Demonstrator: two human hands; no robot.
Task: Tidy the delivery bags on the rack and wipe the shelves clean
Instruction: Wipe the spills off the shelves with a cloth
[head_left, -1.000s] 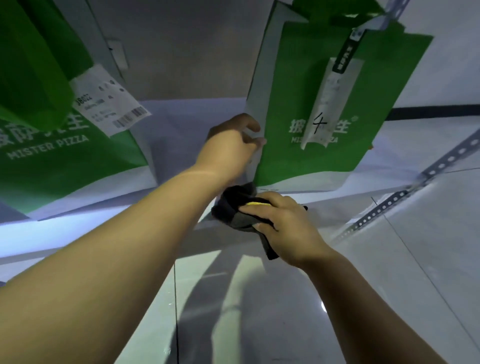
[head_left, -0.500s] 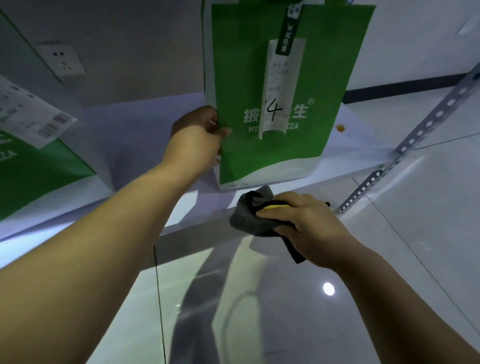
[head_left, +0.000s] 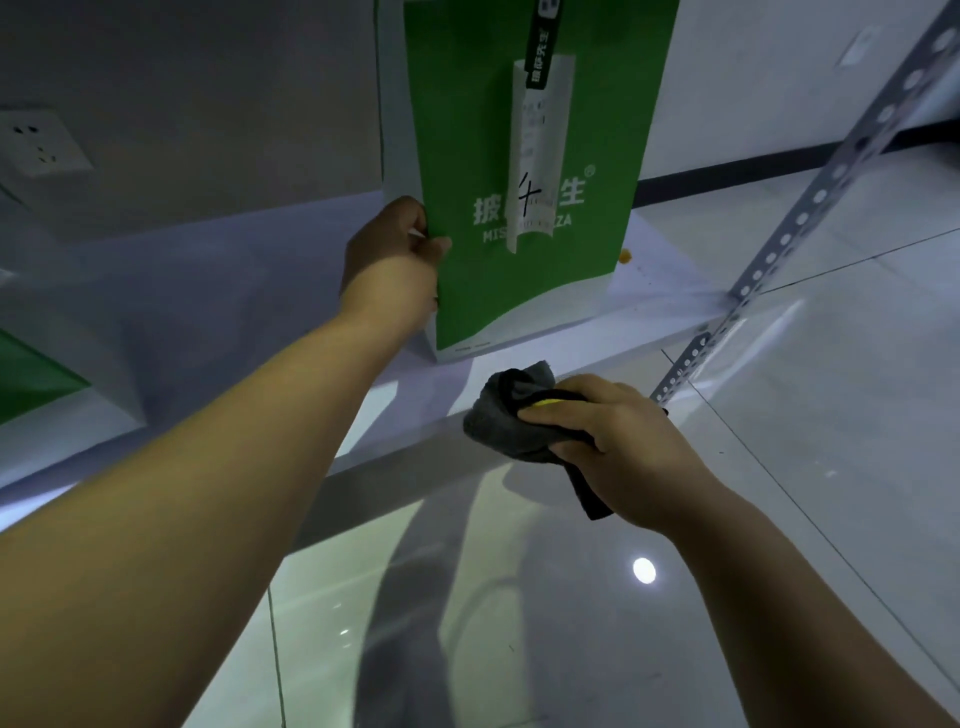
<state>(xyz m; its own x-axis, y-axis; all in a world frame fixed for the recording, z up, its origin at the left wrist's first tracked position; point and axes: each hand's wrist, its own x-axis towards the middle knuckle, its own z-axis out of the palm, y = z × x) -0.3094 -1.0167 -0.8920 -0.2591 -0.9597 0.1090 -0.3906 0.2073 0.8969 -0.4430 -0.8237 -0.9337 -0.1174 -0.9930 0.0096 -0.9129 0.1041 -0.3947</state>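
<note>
Left grip (head_left: 392, 260) pinched the left edge of the green bag (head_left: 524, 171), which stood upright on the shelf (head_left: 218, 291); right grip (head_left: 618, 441) clutched a gray cloth (head_left: 506, 415) at the shelf's front edge.

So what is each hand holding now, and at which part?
The left hand grips the green delivery bag at its left vertical edge, low down. The right hand holds a bunched grey cloth by its middle.
</note>
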